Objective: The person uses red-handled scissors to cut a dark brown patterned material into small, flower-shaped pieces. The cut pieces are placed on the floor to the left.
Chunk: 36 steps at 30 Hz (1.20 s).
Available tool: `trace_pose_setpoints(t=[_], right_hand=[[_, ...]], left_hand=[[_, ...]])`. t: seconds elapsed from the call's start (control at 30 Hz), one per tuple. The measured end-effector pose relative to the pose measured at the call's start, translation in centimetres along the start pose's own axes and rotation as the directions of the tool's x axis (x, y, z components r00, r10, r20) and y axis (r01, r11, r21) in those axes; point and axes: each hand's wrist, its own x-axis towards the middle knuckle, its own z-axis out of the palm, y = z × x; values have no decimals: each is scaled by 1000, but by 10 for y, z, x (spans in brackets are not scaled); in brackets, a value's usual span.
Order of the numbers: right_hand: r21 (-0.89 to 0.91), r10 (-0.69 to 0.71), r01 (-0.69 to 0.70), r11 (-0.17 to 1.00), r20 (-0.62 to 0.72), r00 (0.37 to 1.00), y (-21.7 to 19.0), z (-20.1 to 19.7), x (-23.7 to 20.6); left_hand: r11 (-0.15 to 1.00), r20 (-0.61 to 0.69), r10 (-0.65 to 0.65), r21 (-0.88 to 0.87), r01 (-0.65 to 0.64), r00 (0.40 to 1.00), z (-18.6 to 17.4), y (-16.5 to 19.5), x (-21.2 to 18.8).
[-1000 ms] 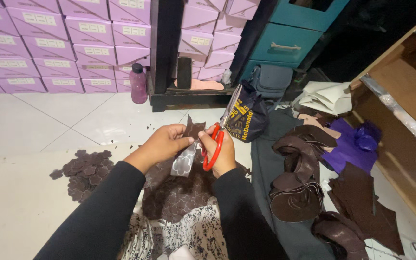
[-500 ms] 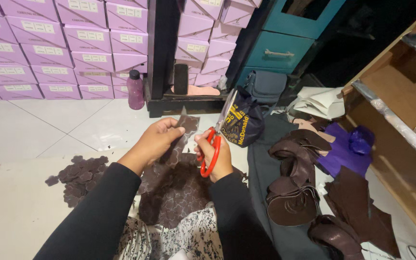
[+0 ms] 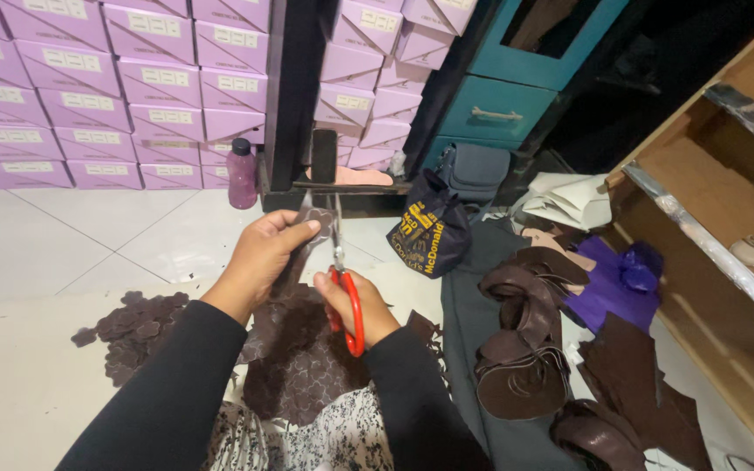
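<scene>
Fingers of left hand (image 3: 263, 253) pinching brown leather sheet (image 3: 303, 366), right hand (image 3: 355, 305) gripping red-handled scissors (image 3: 346, 292), blades partly hidden

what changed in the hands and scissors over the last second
The left hand moved its grip up to the top edge of the dark brown leather sheet. The red-handled scissors in the right hand turned from slanted to nearly upright. Both hands kept their hold; the pile of cut pieces stayed put.
</scene>
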Motion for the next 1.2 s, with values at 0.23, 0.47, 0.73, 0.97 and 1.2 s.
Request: trace_pose_setpoints(t=[0.23, 0.47, 0.73, 0.97, 1.2], right_hand=[[44, -10, 8, 999, 43, 999, -2, 1, -1], [54, -3, 3, 999, 6, 1000, -2, -4, -3], [15, 46, -45, 999, -40, 998, -11, -6, -8], [41, -26, 28, 999, -47, 999, -18, -3, -11], [52, 2, 1, 999, -60, 998, -13, -3, -8]], left_hand=[[997, -54, 58, 48, -56, 997, 7, 1, 0], [995, -85, 40, 97, -32, 996, 13, 5, -5], [994, -62, 84, 76, -79, 995, 17, 3, -5], [995, -69, 82, 56, -78, 994, 16, 5, -6], [999, -48, 36, 5, -36, 998, 9, 6, -2]])
